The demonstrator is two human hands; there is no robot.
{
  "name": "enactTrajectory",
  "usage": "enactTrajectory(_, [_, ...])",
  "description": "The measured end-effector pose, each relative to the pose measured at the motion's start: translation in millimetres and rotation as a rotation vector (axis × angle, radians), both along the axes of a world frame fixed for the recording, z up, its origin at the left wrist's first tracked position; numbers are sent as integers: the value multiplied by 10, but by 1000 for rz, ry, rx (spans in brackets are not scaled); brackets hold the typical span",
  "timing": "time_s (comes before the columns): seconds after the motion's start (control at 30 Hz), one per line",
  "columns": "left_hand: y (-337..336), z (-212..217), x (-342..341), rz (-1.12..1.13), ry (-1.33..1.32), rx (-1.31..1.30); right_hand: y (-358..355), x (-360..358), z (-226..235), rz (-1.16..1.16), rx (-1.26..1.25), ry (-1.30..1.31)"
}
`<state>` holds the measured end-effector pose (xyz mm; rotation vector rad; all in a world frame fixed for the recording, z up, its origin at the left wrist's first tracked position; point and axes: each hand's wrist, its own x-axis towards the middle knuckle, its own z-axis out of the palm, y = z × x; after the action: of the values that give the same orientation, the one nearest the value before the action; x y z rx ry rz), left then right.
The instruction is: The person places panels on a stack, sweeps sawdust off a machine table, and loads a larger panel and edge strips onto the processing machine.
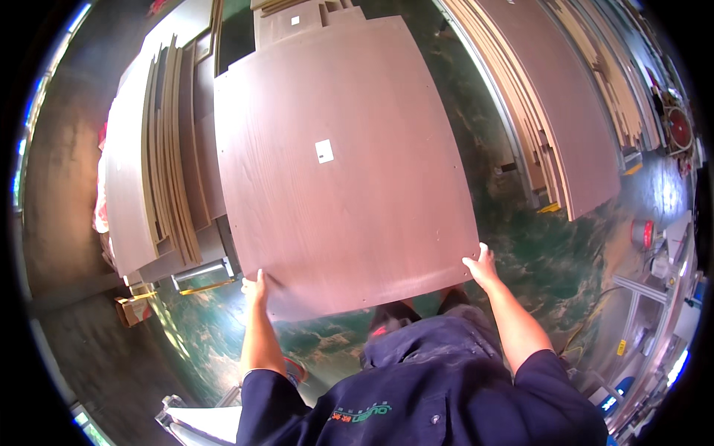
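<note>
Left hand [255,288] and right hand [482,269] both grasp a brown board [357,208] — at its seven and four o'clock — with a stack of boards [167,149] at nine o'clock.

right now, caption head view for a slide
Left hand and right hand hold a brown rectangular wood-grain panel at its near corners.

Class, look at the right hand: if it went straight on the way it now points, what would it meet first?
The right hand would likely meet the brown panel it already holds, since its forearm slants forward and leftward; fingers beneath are hidden, so depth is unclear.
</note>
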<state>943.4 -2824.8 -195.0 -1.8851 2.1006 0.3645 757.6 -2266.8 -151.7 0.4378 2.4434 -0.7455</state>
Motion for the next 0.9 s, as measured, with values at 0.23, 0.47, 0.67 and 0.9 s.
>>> enactTrajectory(0.23, [1641,-13,-745,-625,352,208,264,228,-83,-48,-88,103])
enactTrajectory(0.47, [4291,804,-1094,-1394,132,1341,1360,738,-57,-194,-267,110])
enactTrajectory(0.67, [5007,872,-1624,-1418,374,695,2788,1520,-292,-381,-74,-49])
enactTrajectory(0.9, [4780,-1240,-1906,-1742,-35,1085,3859,2252,-233,-674,-63,175])
